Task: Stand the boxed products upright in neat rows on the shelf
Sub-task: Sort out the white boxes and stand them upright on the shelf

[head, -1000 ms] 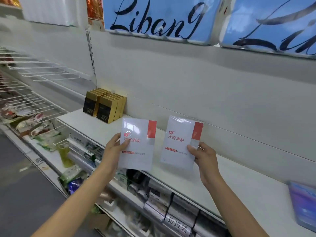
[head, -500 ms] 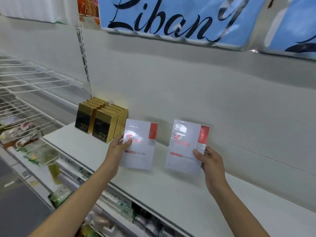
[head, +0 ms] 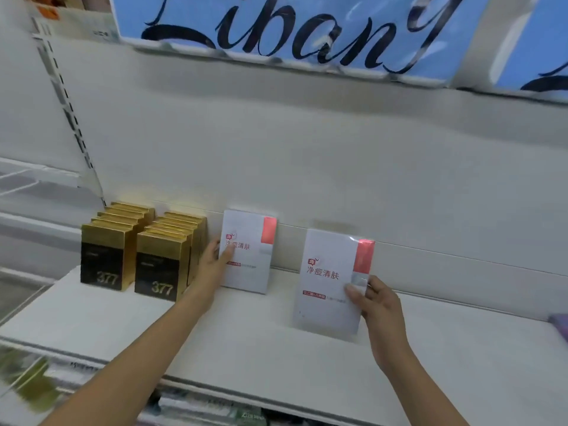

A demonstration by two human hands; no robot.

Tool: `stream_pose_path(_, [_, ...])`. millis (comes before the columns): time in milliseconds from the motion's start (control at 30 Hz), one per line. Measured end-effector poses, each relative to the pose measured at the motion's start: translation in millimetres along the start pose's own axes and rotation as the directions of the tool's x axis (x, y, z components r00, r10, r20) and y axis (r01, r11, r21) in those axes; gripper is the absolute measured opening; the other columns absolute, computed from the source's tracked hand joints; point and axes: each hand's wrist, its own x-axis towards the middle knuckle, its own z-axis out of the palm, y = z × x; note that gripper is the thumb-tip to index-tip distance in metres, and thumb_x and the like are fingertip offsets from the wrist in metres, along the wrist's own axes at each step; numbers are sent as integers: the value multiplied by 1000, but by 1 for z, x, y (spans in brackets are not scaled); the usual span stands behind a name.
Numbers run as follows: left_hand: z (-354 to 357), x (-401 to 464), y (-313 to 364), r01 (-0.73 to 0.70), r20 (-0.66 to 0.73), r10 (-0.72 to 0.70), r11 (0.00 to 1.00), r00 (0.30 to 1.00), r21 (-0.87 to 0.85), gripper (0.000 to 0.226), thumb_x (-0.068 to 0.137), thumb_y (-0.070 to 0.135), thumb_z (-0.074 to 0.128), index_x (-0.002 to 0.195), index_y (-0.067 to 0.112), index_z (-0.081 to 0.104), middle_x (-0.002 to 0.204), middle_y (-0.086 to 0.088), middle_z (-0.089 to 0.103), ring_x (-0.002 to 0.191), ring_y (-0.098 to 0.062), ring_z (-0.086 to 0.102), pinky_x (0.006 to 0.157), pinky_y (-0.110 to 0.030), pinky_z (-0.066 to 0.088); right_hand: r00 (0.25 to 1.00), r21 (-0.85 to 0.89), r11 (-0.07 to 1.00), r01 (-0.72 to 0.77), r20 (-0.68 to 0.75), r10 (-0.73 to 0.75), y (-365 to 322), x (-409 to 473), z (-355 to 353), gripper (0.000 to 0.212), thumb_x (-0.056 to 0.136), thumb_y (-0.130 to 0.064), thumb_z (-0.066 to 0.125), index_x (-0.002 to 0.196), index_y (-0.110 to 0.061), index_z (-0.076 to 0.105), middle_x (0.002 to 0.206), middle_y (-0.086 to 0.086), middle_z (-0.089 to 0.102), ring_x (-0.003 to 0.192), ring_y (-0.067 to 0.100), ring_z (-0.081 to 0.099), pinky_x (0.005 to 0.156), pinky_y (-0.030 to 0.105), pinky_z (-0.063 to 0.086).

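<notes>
Two flat white boxes with a red corner patch and red lettering stand upright on the white shelf (head: 252, 342). My left hand (head: 213, 265) grips the left edge of the far box (head: 249, 256), which stands near the back wall, right beside the gold boxes. My right hand (head: 373, 305) pinches the right edge of the nearer box (head: 330, 287), which stands further forward on the shelf.
Two rows of gold and black boxes marked 377 (head: 138, 253) stand upright at the shelf's left. A purple item (head: 561, 325) pokes in at the right edge. A blue sign (head: 292, 32) hangs above. Lower shelves hold other goods (head: 27, 382).
Both hands have carried the white boxes forward and down onto the shelf. The left box went deeper, next to the gold boxes; the right one is further forward.
</notes>
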Motion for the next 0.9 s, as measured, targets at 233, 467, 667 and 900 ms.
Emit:
stream_pose_path(233, [-17, 8, -25, 45, 77, -42, 998, 996, -32, 42, 96, 12, 66, 135, 15, 52, 124, -2, 66, 112, -20, 64, 80, -25, 53, 999, -15, 1000, -18, -31, 18, 13, -10, 32, 26, 92, -3, 65, 116, -9, 68, 108, 7, 77, 99, 27, 74, 88, 43, 58])
stream_pose_path(467, [-22, 10, -33, -1, 131, -2, 1000, 991, 25, 38, 98, 20, 64, 134, 19, 50, 127, -1, 64, 115, -20, 64, 92, -38, 59, 1000, 13, 1000, -23, -11, 24, 22, -2, 77, 22, 92, -3, 66, 114, -7, 68, 105, 7, 78, 96, 25, 75, 76, 29, 61])
stream_pose_path(667, [-23, 5, -28, 12, 116, -4, 997, 993, -71, 19, 104, 30, 52, 121, 26, 57, 120, 0, 68, 115, -24, 64, 96, -44, 55, 1000, -14, 1000, -12, -11, 11, 36, 12, 124, 19, 92, -5, 68, 111, -9, 68, 101, 3, 78, 92, 21, 75, 73, 26, 60])
stream_pose_path(900, [-23, -1, -15, -42, 136, 56, 994, 989, -101, 45, 95, 62, 43, 129, 35, 56, 120, 6, 68, 107, -15, 70, 79, -32, 61, 993, -153, 984, 95, -55, -105, 55, 26, 161, 14, 92, -13, 70, 104, -18, 67, 101, -4, 77, 94, 11, 74, 80, 28, 61])
